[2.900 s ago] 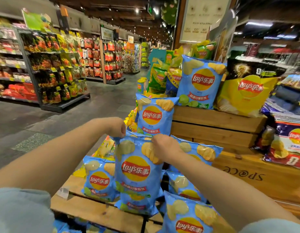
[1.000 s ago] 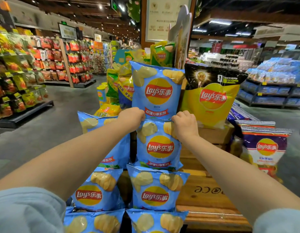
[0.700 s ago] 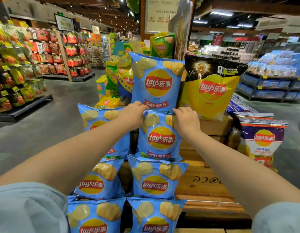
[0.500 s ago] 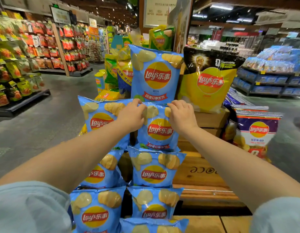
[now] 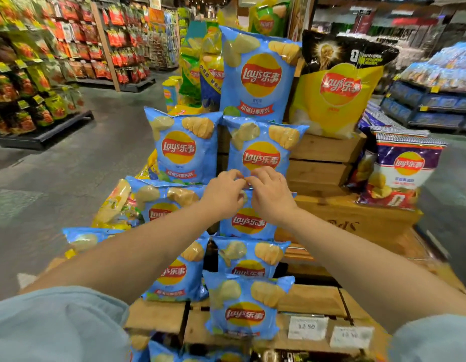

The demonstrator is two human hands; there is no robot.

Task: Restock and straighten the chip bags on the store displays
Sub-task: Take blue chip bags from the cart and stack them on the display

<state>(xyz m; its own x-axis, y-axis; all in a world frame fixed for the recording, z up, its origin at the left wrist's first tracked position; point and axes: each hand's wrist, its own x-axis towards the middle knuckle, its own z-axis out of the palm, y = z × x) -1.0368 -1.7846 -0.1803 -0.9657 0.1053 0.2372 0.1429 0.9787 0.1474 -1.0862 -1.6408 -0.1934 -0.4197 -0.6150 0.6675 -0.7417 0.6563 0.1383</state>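
Hands: my left hand (image 5: 225, 195) and right hand (image 5: 271, 195) both pinch the top edge of a blue chip bag (image 5: 249, 223) mid-column on the wooden display (image 5: 328, 152).
Done: the blue bags above it (image 5: 258, 152) stand upright (fronts facing out).
Left: the yellow bags (image 5: 114, 205) slumped at the left edge, I judge.

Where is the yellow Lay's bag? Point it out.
Head view, upper right: the yellow Lay's bag stands on the wooden crate, right of the top blue Lay's bag.
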